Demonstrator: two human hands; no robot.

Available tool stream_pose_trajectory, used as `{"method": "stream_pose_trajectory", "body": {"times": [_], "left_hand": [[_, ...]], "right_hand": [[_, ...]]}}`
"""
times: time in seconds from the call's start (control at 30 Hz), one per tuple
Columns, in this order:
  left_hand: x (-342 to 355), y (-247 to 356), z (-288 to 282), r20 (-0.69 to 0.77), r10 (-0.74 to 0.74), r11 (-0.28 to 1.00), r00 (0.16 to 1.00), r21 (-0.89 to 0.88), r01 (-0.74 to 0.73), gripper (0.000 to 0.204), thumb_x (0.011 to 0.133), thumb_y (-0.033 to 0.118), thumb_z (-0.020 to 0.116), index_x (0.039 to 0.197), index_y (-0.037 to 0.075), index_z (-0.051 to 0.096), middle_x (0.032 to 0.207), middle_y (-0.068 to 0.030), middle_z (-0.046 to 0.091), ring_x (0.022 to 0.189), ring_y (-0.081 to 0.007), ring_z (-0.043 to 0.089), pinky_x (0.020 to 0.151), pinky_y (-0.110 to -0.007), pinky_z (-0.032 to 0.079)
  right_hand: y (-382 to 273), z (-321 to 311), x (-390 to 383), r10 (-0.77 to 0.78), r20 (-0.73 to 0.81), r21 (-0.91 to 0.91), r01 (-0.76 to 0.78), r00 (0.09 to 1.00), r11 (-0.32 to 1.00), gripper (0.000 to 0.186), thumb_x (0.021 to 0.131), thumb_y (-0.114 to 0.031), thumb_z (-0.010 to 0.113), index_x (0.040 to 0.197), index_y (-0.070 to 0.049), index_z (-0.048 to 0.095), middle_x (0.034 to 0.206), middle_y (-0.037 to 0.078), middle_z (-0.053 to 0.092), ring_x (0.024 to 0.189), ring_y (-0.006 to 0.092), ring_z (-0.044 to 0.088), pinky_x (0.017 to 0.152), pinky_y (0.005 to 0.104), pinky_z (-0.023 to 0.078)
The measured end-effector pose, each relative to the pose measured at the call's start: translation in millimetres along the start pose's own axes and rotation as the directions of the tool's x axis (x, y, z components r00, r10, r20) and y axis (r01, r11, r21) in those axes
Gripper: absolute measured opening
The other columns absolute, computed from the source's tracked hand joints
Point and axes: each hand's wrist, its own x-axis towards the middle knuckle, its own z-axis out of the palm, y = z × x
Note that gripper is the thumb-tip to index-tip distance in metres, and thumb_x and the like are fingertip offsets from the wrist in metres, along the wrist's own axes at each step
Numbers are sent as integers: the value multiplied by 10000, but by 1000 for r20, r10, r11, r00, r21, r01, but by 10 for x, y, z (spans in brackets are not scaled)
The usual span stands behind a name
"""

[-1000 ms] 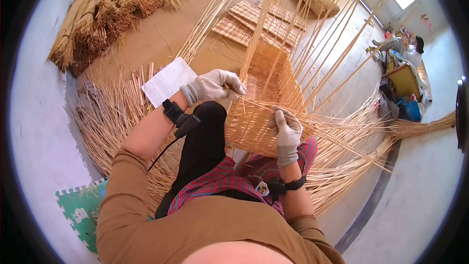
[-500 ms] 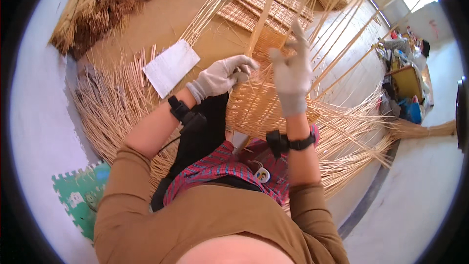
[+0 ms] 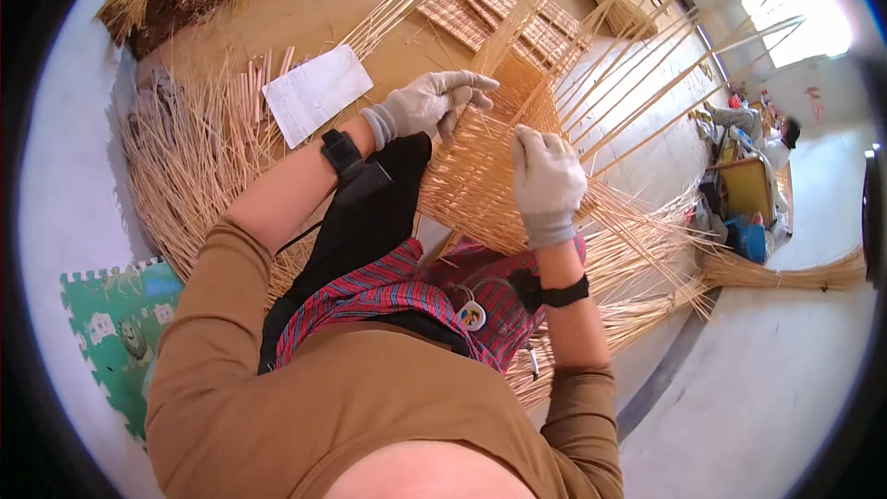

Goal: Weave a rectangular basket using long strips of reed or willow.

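A partly woven wicker basket (image 3: 471, 187) stands in front of my lap, with long upright stakes (image 3: 637, 69) rising from its far and right sides. My left hand (image 3: 427, 108), in a pale knitted glove, grips the basket's near left rim; its index finger stretches to the right along the edge. My right hand (image 3: 549, 176), gloved the same way, is closed in a fist at the near right rim. Whatever its fingers hold is hidden. Loose wicker strands (image 3: 637, 222) fan out to the right of the basket.
Loose wicker rods (image 3: 199, 185) spread over the floor at left, beside a white sheet (image 3: 319, 92). Woven panels (image 3: 462, 18) lie beyond the basket. A tied bundle (image 3: 785, 270) and a blue bucket (image 3: 748, 238) are at right; a green foam mat (image 3: 120, 337) is at lower left.
My right hand has come down from above the basket to its rim, and its raised fingers have closed. My left hand stays at the left rim with its index finger straighter.
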Motion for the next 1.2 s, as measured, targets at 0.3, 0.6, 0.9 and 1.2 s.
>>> {"method": "stream_pose_trajectory", "body": {"times": [0.3, 0.6, 0.9, 1.2], "left_hand": [[39, 163, -5, 63, 2, 962, 998, 271, -19, 360, 1103, 122, 427, 1431, 104, 574, 1265, -47, 694, 554, -91, 588, 562, -220, 588], [100, 159, 101, 166, 75, 861, 983, 487, -148, 387, 965, -67, 603, 1308, 93, 682, 1228, -116, 697, 1063, -187, 698, 1019, -348, 532], [88, 95, 218, 124, 178, 639, 976, 740, -211, 413, 914, -104, 595, 1272, 77, 696, 1114, -121, 707, 995, -231, 698, 924, -346, 557], [311, 608, 242, 60, -105, 708, 993, 706, 32, 277, 972, -3, 617, 1238, 27, 687, 1109, -116, 740, 1029, -179, 675, 954, -321, 530]], "right_hand": [[118, 139, 279, -237, 349, -303, 349, 906, 887, 112, 865, -161, 639, 925, -73, 603, 858, 106, 640, 820, 284, 687, 633, 419, 568], [401, 75, 71, -316, 297, -225, 388, 901, 894, 114, 858, -158, 641, 913, -96, 563, 839, 94, 624, 778, 275, 681, 632, 421, 554], [29, 222, -331, 342, 282, -248, -276, 896, 929, 543, 966, -293, 673, 1474, -132, 568, 891, 121, 706, 791, 329, 692, 666, 467, 544], [356, -208, -45, 168, -194, 72, -157, 966, 985, 390, 918, -230, 714, 1292, -122, 685, 1052, 71, 731, 1068, 301, 657, 1005, 482, 478]]}}
